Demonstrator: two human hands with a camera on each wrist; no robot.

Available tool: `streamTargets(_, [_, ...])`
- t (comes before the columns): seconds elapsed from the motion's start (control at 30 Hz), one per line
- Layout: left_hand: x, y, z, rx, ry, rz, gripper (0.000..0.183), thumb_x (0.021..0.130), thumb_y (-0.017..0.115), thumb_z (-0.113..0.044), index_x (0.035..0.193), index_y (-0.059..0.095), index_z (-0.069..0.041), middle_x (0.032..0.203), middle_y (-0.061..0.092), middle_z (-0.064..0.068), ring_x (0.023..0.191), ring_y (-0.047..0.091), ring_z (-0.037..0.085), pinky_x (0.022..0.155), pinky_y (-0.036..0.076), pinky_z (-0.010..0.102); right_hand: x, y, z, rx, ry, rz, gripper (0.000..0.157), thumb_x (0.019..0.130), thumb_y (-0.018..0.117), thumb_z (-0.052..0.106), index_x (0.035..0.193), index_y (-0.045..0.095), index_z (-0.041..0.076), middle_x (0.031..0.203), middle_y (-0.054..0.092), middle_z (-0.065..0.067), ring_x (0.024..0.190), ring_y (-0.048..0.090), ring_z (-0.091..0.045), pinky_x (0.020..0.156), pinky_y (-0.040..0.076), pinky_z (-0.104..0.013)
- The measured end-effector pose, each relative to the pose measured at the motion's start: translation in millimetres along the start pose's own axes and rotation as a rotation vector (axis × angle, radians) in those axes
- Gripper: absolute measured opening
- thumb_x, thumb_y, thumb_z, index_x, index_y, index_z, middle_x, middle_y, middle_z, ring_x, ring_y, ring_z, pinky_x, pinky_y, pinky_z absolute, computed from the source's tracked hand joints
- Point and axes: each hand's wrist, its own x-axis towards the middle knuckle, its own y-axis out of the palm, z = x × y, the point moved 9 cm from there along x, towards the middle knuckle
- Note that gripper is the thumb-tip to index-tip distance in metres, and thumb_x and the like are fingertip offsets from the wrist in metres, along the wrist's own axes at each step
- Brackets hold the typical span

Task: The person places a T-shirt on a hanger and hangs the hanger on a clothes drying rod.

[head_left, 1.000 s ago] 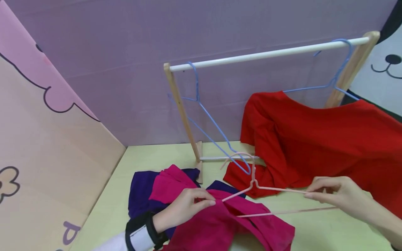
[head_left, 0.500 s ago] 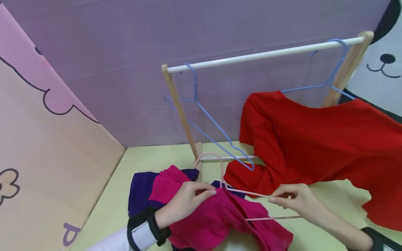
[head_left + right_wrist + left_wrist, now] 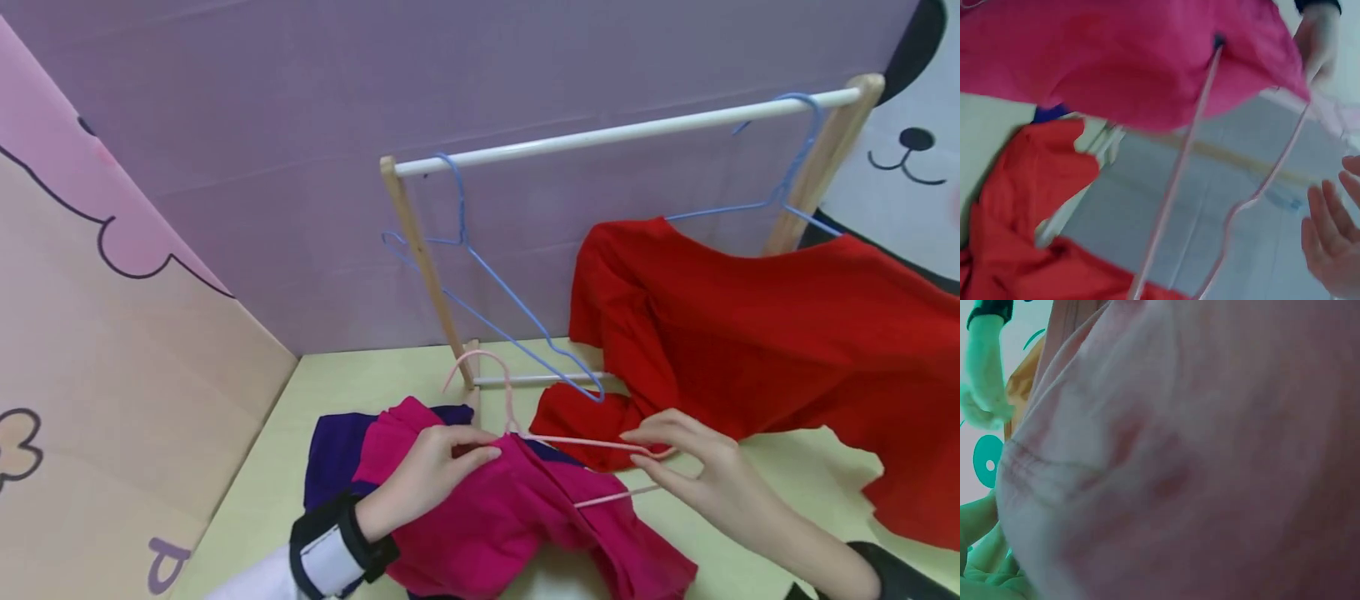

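Observation:
My left hand (image 3: 442,467) pinches the bunched pink shirt (image 3: 517,517) beside the neck of a pink clothes hanger (image 3: 577,440). One side of the hanger is inside the cloth and hidden. Its hook stands up, and the other side sticks out to the right. Around that protruding arm, my right hand (image 3: 697,467) has thumb and fingers apart. The right wrist view shows the hand's straight fingers (image 3: 1329,219) beside the bare hanger rods (image 3: 1235,212). Pale, blurred cloth (image 3: 1179,456) fills most of the left wrist view.
Behind the hands stands a wooden rack with a white rail (image 3: 600,137). An unloaded blue hanger (image 3: 517,304) hangs at its left end; another blue hanger (image 3: 787,183) carries a red shirt (image 3: 765,333) at the right. Navy cloth (image 3: 337,458) lies by the pink shirt on the table.
The pink hanger has moved left, its neck now at my left hand and more of it inside the pink shirt. My right hand has moved left along with it, and its fingers have spread.

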Motion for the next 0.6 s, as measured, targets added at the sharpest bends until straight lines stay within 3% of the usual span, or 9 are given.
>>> streamTargets(0.07, [0.3, -1.6, 0.7, 0.002, -0.003, -0.012, 0.020, 0.082, 0.062, -0.015, 0.097, 0.067, -0.004, 0.087, 0.066, 0.004, 0.071, 0.055, 0.009, 0.061, 0.045, 0.020, -3.5, 6.8, 13.9, 0.007, -0.091, 0.023, 0.039, 0.068, 0.073, -0.002, 0.103, 0.063, 0.013, 0.095, 0.058, 0.007, 0.083, 0.053, -0.003, 0.067, 0.044, -0.011])
streamTargets(0.17, [0.0, -4.1, 1.6, 0.009, -0.011, -0.031, 0.020, 0.082, 0.062, -0.016, 0.098, 0.067, -0.005, 0.088, 0.066, 0.004, 0.072, 0.055, 0.010, 0.061, 0.045, 0.020, -16.3, 30.6, 25.1, -0.041, -0.159, 0.146, 0.033, 0.077, 0.069, 0.014, 0.108, 0.060, 0.010, 0.101, 0.059, 0.002, 0.089, 0.055, -0.009, 0.076, 0.041, -0.011])
streamTargets(0.27, [-1.0, -5.6, 1.6, 0.011, -0.015, -0.047, 0.020, 0.083, 0.062, -0.017, 0.098, 0.067, -0.005, 0.088, 0.065, 0.002, 0.072, 0.054, 0.010, 0.061, 0.045, 0.020, -32.1, 57.0, 18.6, -0.125, -0.057, 0.327, 0.040, 0.082, 0.063, 0.029, 0.118, 0.054, 0.014, 0.111, 0.055, 0.003, 0.099, 0.053, -0.011, 0.079, 0.044, -0.016])
streamTargets(0.37, [-1.9, -7.1, 1.5, 0.018, -0.011, -0.066, 0.020, 0.082, 0.062, -0.018, 0.097, 0.067, -0.006, 0.085, 0.064, 0.001, 0.072, 0.053, 0.010, 0.062, 0.045, 0.020, -43.0, 73.2, 11.8, -0.156, 0.008, 0.426, 0.049, 0.083, 0.060, 0.034, 0.126, 0.046, 0.014, 0.115, 0.053, 0.003, 0.101, 0.052, -0.011, 0.075, 0.048, -0.025])
streamTargets(0.5, [-2.9, -9.9, 2.2, 0.029, -0.011, -0.094, 0.018, 0.081, 0.064, -0.017, 0.095, 0.068, -0.006, 0.082, 0.062, 0.000, 0.070, 0.051, 0.009, 0.061, 0.044, 0.020, -47.9, 86.9, 13.5, -0.179, -0.068, 0.464, 0.058, 0.085, 0.053, 0.040, 0.133, 0.037, 0.012, 0.113, 0.055, 0.002, 0.098, 0.053, -0.012, 0.075, 0.049, -0.031])
streamTargets(0.6, [-3.2, -11.9, 2.9, 0.035, -0.012, -0.107, 0.017, 0.081, 0.064, -0.016, 0.094, 0.068, -0.006, 0.081, 0.061, 0.000, 0.070, 0.051, 0.009, 0.061, 0.045, 0.020, -51.3, 97.3, 11.7, -0.155, -0.063, 0.534, 0.058, 0.087, 0.046, 0.042, 0.136, 0.033, 0.013, 0.114, 0.055, 0.002, 0.099, 0.052, -0.012, 0.076, 0.048, -0.028])
